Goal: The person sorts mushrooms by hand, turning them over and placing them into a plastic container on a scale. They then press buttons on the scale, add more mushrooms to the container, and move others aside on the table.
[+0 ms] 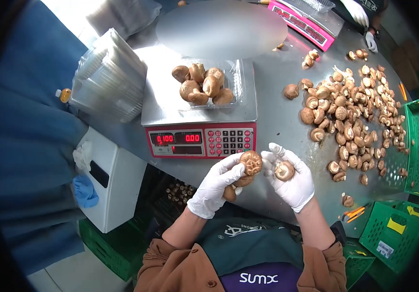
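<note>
Brown shiitake mushrooms [250, 162] are gripped in my left hand [217, 184], which wears a white glove; the top one shows a cracked cap and others sit below it. My right hand [292, 181], also gloved, cradles a single shiitake mushroom [284, 171] with its pale stem side up, fingers partly curled round it. Both hands are in front of the red scale [199, 141], whose display reads 0.100 and 0.00. On the scale's plate a clear plastic tray [239, 87] holds several brown mushrooms [204, 83].
A large pile of mushrooms [350, 117] spreads over the steel table [275, 124] to the right. Stacked clear trays [107, 78] stand at left. Green crates [389, 233] border the right side. A second scale [302, 24] and a co-worker's gloved hand [356, 12] are at the back.
</note>
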The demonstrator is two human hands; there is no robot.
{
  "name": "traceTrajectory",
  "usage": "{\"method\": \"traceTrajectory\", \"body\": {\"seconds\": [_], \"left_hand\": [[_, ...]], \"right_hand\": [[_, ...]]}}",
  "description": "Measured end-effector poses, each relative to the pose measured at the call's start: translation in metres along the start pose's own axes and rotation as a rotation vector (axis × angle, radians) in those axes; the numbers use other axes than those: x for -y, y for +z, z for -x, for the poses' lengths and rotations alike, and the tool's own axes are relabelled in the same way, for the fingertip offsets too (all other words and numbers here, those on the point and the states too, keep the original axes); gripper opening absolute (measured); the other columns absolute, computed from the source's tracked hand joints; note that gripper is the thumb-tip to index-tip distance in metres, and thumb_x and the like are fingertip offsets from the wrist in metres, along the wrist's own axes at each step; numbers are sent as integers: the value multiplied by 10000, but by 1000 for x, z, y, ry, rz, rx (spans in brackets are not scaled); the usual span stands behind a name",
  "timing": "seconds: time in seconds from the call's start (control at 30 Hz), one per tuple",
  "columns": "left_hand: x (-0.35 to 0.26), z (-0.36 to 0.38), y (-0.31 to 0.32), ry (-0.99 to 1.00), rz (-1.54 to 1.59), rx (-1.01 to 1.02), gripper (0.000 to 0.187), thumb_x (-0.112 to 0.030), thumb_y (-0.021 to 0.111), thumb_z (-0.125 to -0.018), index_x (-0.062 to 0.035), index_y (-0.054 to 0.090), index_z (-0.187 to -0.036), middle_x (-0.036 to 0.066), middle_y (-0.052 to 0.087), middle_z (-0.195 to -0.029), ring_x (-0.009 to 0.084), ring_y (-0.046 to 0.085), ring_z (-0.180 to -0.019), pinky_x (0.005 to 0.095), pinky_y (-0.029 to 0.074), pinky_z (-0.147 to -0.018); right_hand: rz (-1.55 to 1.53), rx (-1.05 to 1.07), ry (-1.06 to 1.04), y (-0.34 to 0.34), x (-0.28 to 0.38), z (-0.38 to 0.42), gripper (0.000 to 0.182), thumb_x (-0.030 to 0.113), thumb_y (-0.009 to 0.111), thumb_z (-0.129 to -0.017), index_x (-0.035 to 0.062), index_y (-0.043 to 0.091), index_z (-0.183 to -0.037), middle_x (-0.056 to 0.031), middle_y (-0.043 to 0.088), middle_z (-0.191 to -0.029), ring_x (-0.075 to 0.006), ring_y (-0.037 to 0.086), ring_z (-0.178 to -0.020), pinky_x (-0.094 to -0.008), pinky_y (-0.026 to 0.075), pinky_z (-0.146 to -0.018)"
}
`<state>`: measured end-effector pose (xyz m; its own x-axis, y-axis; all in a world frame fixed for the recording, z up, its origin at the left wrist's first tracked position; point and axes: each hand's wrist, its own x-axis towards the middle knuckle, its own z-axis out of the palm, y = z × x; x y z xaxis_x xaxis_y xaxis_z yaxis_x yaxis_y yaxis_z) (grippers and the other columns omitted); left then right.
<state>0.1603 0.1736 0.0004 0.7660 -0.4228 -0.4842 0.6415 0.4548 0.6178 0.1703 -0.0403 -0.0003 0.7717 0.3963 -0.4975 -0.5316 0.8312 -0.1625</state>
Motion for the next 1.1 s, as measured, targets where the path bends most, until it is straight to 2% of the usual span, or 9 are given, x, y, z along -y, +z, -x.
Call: {"method": "traceTrajectory", "body": {"seconds": [0.03, 0.13, 0.2, 0.37, 0.57, 0.67, 0.77, 0.9, 1.1], "left_hand": [[-1, 3, 0, 14, -16, -10, 514, -279, 670, -914, -24, 512, -1331, 50, 634, -1144, 91, 605, -907, 221, 485, -681], [0, 11, -4, 58, -55, -48, 447, -230, 677, -916, -44, 552, -1303, 18, 630, -1134, 81, 581, -957, 218, 475, -756], [5, 15, -8, 94, -70, -92, 443, -224, 687, -909, -41, 560, -1292, 23, 630, -1143, 88, 577, -982, 220, 473, -783], [8, 30, -20, 93, -138, -190, 405, -206, 680, -915, -48, 578, -1273, 31, 649, -1109, 62, 586, -858, 192, 453, -623], [13, 47, -35, 128, -253, -308, 380, -180, 669, -920, -44, 588, -1266, 34, 665, -1077, 56, 580, -797, 192, 445, -598], [12, 54, -35, 94, -332, -355, 380, -158, 657, -922, -43, 583, -1276, 25, 661, -1062, 49, 568, -800, 190, 444, -602], [18, 56, -34, 126, -345, -349, 386, -142, 649, -920, -37, 578, -1285, 15, 656, -1042, 42, 553, -799, 189, 439, -599], [18, 58, -30, 103, -348, -337, 396, -137, 650, -917, -34, 573, -1291, 9, 649, -1038, 41, 543, -805, 188, 443, -624], [22, 56, -24, 100, -256, -293, 450, -166, 655, -924, -46, 534, -1341, 19, 646, -1085, 48, 558, -827, 195, 448, -622]], "right_hand": [[-99, -70, 42, 8, -4, 1, 346, 242, 413, -1036, -10, 532, -1241, -198, 613, -1182, -281, 618, -1059, -355, 535, -891], [-256, 63, 94, -2, -15, -6, 383, 284, 383, -1047, -9, 523, -1250, -223, 602, -1214, -331, 587, -1151, -420, 524, -957], [-257, 75, 111, -8, -19, -7, 401, 304, 385, -1049, -10, 509, -1266, -207, 604, -1199, -323, 595, -1117, -420, 511, -958], [-145, 50, 76, -12, -29, -5, 368, 221, 441, -1024, -16, 481, -1301, -185, 551, -1255, -301, 557, -1158, -410, 469, -1004], [43, -92, 80, 10, -41, 5, 462, 158, 499, -985, -21, 399, -1399, -175, 517, -1303, -289, 513, -1235, -415, 419, -1069], [284, 24, 32, -2, -48, 7, 527, 96, 557, -945, -32, 372, -1421, -163, 517, -1325, -259, 496, -1270, -393, 396, -1086], [840, -10, -173, -2, -59, 11, 604, -6, 613, -881, -24, 368, -1433, -145, 536, -1320, -218, 514, -1254, -355, 395, -1073], [1132, -83, -420, -1, -72, 16, 687, -53, 686, -807, 13, 403, -1430, -103, 583, -1259, -167, 576, -1150, -314, 449, -996], [1316, -75, -538, -10, -70, 19, 699, -13, 730, -765, 29, 449, -1404, -82, 622, -1182, -154, 613, -1034, -306, 491, -903]]}}
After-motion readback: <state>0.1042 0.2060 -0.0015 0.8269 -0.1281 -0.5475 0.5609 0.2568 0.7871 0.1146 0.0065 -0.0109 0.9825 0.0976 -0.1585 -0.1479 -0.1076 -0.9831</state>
